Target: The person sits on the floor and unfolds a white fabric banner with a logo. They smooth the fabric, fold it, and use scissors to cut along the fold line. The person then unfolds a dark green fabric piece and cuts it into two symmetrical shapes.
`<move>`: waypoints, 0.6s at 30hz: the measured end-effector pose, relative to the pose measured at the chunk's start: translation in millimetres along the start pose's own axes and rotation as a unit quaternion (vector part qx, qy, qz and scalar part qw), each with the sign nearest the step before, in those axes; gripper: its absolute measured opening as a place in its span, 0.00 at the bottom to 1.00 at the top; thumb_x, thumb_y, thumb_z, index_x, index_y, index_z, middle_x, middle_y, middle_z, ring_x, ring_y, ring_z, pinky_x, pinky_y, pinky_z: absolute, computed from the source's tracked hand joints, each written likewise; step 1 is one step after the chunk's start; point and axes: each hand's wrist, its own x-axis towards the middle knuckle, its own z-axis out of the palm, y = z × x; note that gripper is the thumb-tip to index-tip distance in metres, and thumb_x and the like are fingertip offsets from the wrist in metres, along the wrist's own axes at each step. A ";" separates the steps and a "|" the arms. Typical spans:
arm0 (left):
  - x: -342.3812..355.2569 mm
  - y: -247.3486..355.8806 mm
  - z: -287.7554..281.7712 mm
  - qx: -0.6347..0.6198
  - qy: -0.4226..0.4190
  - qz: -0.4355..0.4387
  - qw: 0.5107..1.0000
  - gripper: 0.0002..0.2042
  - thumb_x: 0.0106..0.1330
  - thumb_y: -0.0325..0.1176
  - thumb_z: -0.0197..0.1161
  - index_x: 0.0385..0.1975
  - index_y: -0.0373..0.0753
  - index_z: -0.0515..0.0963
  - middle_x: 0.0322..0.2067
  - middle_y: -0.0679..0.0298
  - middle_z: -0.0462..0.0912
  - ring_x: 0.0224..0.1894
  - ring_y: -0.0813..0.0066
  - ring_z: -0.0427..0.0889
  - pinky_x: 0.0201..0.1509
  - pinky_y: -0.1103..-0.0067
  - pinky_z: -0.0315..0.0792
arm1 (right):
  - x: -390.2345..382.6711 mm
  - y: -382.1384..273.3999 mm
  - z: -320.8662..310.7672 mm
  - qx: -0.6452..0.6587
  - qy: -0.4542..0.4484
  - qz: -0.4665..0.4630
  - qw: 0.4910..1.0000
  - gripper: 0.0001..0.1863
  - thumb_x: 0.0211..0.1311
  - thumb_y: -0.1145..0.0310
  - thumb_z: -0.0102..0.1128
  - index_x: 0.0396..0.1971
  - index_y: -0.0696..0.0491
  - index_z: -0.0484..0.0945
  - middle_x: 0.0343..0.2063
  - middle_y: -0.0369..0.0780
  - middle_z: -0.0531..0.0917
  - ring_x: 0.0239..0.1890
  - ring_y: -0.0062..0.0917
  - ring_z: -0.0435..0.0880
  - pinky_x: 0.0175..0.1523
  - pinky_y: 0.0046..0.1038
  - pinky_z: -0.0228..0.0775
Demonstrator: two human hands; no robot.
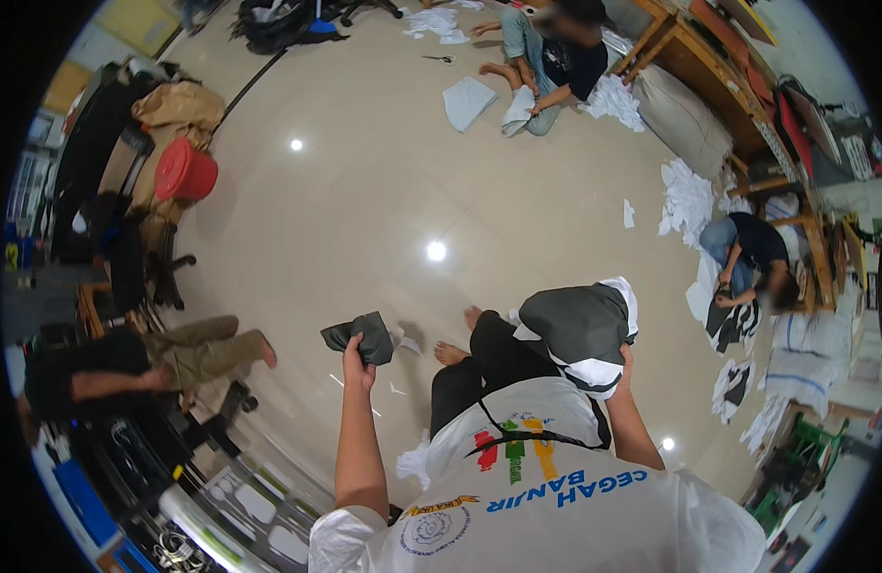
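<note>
Left hand (pixel 358 357) pinches a small folded dark grey cloth piece (pixel 372 328) by its near edge, thumb side showing; the cloth's long axis runs roughly left-right. Right hand (pixel 625 369) grips the near right edge of a bulky, rounded dark grey and white fabric bundle (pixel 573 323), most fingers hidden behind it. Key relation: bundle sits well right of the left hand at about the same depth, clear gap between the two; right hand is the nearer, already on it. Can't tell if bundle touches the black-trousered right leg (pixel 503 349) below. White scrap (pixel 409 342) on the glossy beige tile floor (pixel 355 220), just right of the grey piece. Farther right, a seated co-worker (pixel 751 244) handles black-and-white cloth (pixel 732 323); far left, a round red plastic bucket (pixel 186 170).
</note>
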 end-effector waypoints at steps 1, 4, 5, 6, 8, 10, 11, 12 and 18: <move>17.2 23.3 15.0 0.015 -0.012 0.006 1.000 0.18 0.68 0.34 0.68 0.55 0.35 0.80 0.49 0.58 0.88 0.49 0.64 0.90 0.54 0.67 0.87 | 8.5 13.1 6.5 0.011 0.015 -0.018 1.000 0.40 0.63 0.53 0.63 0.72 0.57 0.67 0.65 0.52 0.79 0.64 0.49 0.81 0.71 0.49 0.73; 72.0 66.0 70.5 0.066 -0.034 0.003 0.997 0.18 0.68 0.34 0.67 0.55 0.36 0.80 0.50 0.58 0.88 0.49 0.64 0.89 0.53 0.67 0.87 | 39.5 36.5 8.8 0.038 0.067 -0.040 0.996 0.40 0.63 0.53 0.63 0.72 0.55 0.67 0.65 0.51 0.79 0.64 0.48 0.81 0.71 0.50 0.73; 89.1 69.4 94.1 0.084 -0.043 -0.002 0.996 0.18 0.68 0.34 0.67 0.56 0.36 0.80 0.50 0.59 0.88 0.49 0.64 0.89 0.53 0.67 0.87 | 48.6 34.7 7.6 0.008 0.064 -0.060 0.996 0.39 0.65 0.51 0.62 0.72 0.55 0.67 0.66 0.51 0.79 0.65 0.48 0.80 0.72 0.50 0.72; 103.5 76.5 104.4 0.071 -0.082 0.007 0.994 0.18 0.68 0.35 0.67 0.55 0.37 0.80 0.50 0.60 0.87 0.50 0.65 0.89 0.54 0.67 0.86 | 69.5 49.6 9.0 -0.011 0.054 -0.083 0.995 0.39 0.66 0.49 0.60 0.72 0.54 0.68 0.67 0.50 0.78 0.66 0.48 0.80 0.72 0.50 0.71; 136.8 99.9 129.8 0.090 -0.098 0.002 0.991 0.17 0.68 0.35 0.67 0.55 0.37 0.80 0.50 0.61 0.87 0.50 0.65 0.89 0.56 0.67 0.85 | 98.9 76.5 6.0 -0.006 0.085 -0.087 0.993 0.36 0.68 0.50 0.59 0.71 0.53 0.70 0.65 0.50 0.80 0.64 0.48 0.81 0.71 0.49 0.73; 160.4 99.1 159.4 0.089 -0.126 -0.008 0.988 0.17 0.68 0.34 0.68 0.55 0.37 0.80 0.50 0.61 0.87 0.51 0.64 0.88 0.58 0.67 0.84 | 124.3 77.3 10.8 0.035 0.135 -0.033 0.990 0.36 0.62 0.53 0.61 0.68 0.54 0.72 0.59 0.50 0.83 0.58 0.49 0.85 0.66 0.50 0.77; 174.5 98.8 182.5 0.083 -0.144 -0.013 0.986 0.17 0.68 0.34 0.68 0.55 0.37 0.80 0.50 0.61 0.87 0.51 0.64 0.88 0.59 0.67 0.84 | 139.6 81.3 -0.2 0.056 0.161 -0.042 0.984 0.37 0.59 0.55 0.63 0.68 0.54 0.71 0.57 0.51 0.84 0.55 0.50 0.86 0.64 0.52 0.79; 184.6 103.6 195.4 0.076 -0.154 -0.015 0.985 0.17 0.68 0.33 0.68 0.55 0.37 0.80 0.50 0.62 0.87 0.51 0.64 0.88 0.59 0.67 0.84 | 147.5 84.9 0.3 0.060 0.164 -0.043 0.984 0.37 0.58 0.55 0.63 0.68 0.54 0.71 0.57 0.51 0.84 0.55 0.50 0.86 0.63 0.52 0.79; 273.9 80.3 247.9 0.039 -0.231 -0.009 0.972 0.20 0.71 0.36 0.66 0.60 0.37 0.77 0.57 0.59 0.85 0.58 0.62 0.85 0.66 0.64 0.80 | 205.7 103.7 4.9 0.073 0.174 -0.053 0.981 0.37 0.57 0.53 0.61 0.67 0.54 0.73 0.57 0.50 0.85 0.55 0.49 0.86 0.63 0.51 0.80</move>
